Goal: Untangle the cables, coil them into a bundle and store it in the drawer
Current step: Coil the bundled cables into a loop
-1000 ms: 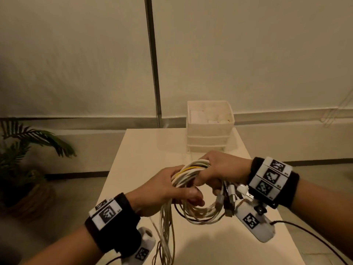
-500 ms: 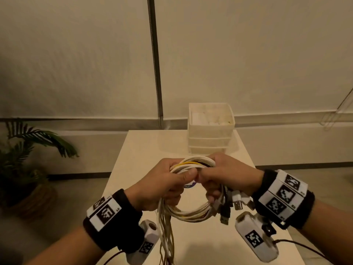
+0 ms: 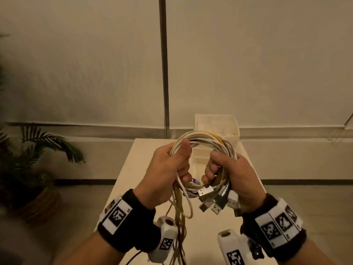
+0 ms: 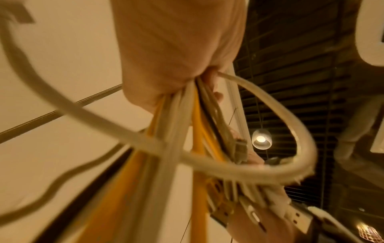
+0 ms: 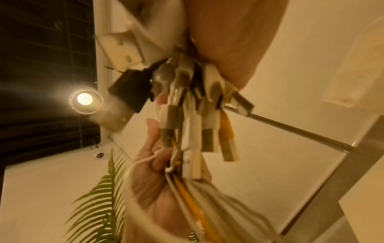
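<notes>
Item: cables [image 3: 206, 138], mostly white with a yellow one among them, wound into a ring and held up in the air between my two hands, above the counter [image 3: 133, 169]

Left hand [image 3: 168, 175]: fingers curled round the left side of the ring, thumb pressed up along the strands. Below this hand the uncoiled tails [image 3: 179, 217] hang down towards the counter edge; the left wrist view shows one white strand looping loose [image 4: 290, 131] outside the fist

Right hand [image 3: 229, 173]: fingers curled round the right side of the ring, with the cluster of plugs [image 3: 215, 201] sticking out below the palm. The right wrist view shows these plugs [image 5: 199, 118] bunched together just under the hand

Drawer unit [image 3: 217, 125]: white, stacked, beyond the hands at the far end of the counter, partly hidden by the ring; I cannot tell whether any drawer is open

Step in hand, as I judge it: coiling. The ring is formed, the tails are not yet wound in

Next move calls for: the right hand keeping the ring and plugs clamped while the left feeds the hanging tails round for further turns, taking in the loose loop so nothing snags; only then the reach forward to the drawer
</notes>
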{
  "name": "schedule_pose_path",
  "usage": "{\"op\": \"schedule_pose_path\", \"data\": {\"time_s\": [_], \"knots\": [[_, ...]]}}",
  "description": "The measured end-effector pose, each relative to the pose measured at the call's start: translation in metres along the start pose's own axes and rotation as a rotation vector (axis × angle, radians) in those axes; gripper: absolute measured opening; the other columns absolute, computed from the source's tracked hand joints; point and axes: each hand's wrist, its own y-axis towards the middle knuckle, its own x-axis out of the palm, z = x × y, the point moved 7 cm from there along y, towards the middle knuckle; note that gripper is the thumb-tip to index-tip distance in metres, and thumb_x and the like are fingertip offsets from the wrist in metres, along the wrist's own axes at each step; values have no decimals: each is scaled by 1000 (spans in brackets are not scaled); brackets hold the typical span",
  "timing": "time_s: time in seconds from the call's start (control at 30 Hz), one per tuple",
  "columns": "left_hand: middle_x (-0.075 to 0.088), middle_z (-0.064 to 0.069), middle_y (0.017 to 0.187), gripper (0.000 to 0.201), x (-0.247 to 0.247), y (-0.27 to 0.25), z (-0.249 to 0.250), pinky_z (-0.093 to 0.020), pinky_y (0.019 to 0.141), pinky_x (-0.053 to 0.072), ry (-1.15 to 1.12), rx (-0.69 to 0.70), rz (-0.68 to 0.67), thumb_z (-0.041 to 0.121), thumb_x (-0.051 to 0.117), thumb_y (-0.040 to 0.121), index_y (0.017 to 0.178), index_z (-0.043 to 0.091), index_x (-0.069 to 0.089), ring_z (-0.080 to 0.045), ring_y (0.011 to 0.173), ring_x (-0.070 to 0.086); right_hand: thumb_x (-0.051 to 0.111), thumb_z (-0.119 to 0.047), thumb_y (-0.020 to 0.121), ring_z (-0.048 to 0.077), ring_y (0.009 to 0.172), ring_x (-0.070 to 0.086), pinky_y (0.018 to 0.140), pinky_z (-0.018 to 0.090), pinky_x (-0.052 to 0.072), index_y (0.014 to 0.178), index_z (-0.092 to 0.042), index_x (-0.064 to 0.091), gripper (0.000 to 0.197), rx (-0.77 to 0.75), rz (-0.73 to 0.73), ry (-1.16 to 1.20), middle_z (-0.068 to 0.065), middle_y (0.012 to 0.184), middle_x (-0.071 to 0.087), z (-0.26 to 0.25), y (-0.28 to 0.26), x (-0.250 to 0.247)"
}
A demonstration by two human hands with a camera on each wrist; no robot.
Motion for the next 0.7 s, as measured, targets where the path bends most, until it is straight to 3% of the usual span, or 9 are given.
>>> {"op": "schedule_pose_path", "data": {"time_s": [0.1,0.17,0.23,0.3,0.37,0.43,0.57,0.63,0.7], "knots": [[28,3,52,39,-1,1,2,-24,43,42,-17,24,-49,51,76,74,73,16,60,-9,40,31,72,-22,77,25,45,57,54,37,52,60,-10,61,23,32,3,-116,11,49,52,-8,-7,-1],[37,1,51,33,-1,2,2,-27,48,50,18,21,-80,43,82,74,76,16,64,-11,40,41,73,-16,79,19,35,47,46,32,49,63,-9,59,23,12,27,-103,7,42,41,-16,-10,3],[50,-8,59,20,1,1,2,-38,61,59,36,41,-58,29,78,81,83,12,67,-19,51,57,70,-13,76,13,29,31,37,24,39,66,-9,57,17,-37,85,-17,2,40,29,-24,-10,7],[61,-14,73,12,5,-3,1,-45,81,59,34,79,-20,14,70,82,93,9,69,-28,72,67,66,-9,78,11,29,24,35,20,30,59,-11,52,24,-79,161,60,-1,40,24,-31,-8,5],[66,-15,82,24,6,-7,-7,-43,85,58,15,59,-23,7,70,77,101,6,66,-34,86,71,60,-2,83,9,28,21,34,18,26,53,-14,43,36,-70,225,166,-3,38,21,-33,-5,-1],[64,-16,84,36,7,-10,-14,-42,81,58,-39,35,-57,9,74,73,107,4,62,-36,89,71,55,-1,85,8,26,21,32,17,24,51,-16,38,41,-22,249,244,-5,35,20,-31,0,-3],[65,-16,91,55,6,-11,-12,-38,80,57,-122,126,-27,16,74,72,123,5,57,-36,93,70,55,-3,83,7,26,22,31,17,23,46,-17,37,44,-4,257,330,-5,35,21,-27,9,-5],[69,-16,95,61,3,-8,-3,-40,83,57,2,97,-104,16,77,69,125,5,54,-37,94,69,59,-5,77,7,26,22,32,17,23,46,-17,38,40,-12,221,291,-4,36,22,-32,10,-7],[71,-16,105,63,-2,-4,-3,-42,87,56,306,-22,-268,12,82,69,126,9,54,-35,99,69,59,-1,80,9,27,22,34,18,23,46,-16,43,40,-29,189,107,-3,39,22,-43,9,-8]]}}
